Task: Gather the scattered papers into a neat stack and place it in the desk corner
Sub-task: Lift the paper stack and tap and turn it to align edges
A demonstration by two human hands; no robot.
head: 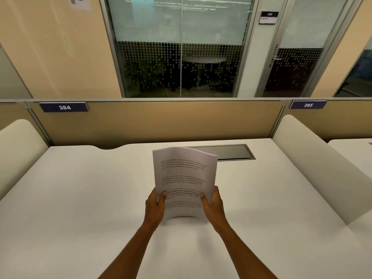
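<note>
A stack of white printed papers (184,176) stands upright over the middle of the white desk (80,198), bowed slightly, its lower edge at or just above the desk top. My left hand (155,206) grips the stack's lower left edge, thumb on the front sheet. My right hand (213,206) grips the lower right edge the same way. No loose sheets lie elsewhere on the desk.
A grey cable hatch (227,153) is set into the desk behind the papers. A tan partition (161,119) with label 384 (64,107) closes the back. Rounded white dividers stand at the left (18,146) and right (314,164).
</note>
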